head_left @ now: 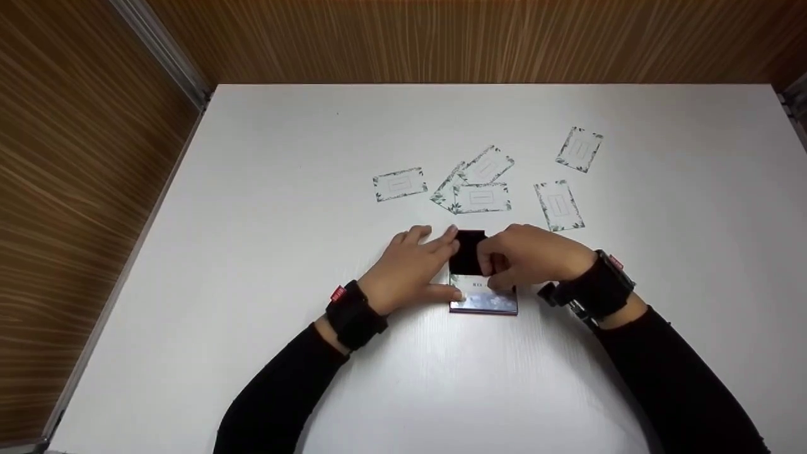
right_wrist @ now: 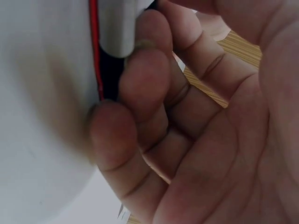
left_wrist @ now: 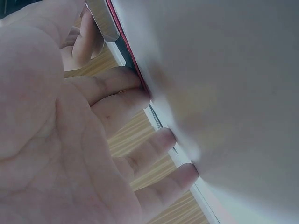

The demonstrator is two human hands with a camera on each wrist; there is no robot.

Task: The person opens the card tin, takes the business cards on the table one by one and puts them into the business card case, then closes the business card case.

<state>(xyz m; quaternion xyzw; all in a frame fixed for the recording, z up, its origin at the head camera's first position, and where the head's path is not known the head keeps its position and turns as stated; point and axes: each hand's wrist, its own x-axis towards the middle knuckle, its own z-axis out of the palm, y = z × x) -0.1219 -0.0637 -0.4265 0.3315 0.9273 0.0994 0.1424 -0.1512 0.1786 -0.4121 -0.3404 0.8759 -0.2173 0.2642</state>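
Head view: we log flat black red-edged case, spread left hand against it, curled right hand over it, pinch unclear; judged partway, white printed card mid-case, six leaf-bordered white cards beyond.

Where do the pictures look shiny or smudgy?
Head view: pale glare on the white table below the case; left wrist view: greyish haze, blurry yellowish smudges beside the fingers; right wrist view: a soft brownish smear beside the right hand.

white table | wood-grain back panel | wood-grain left panel | corner strip, probably metal
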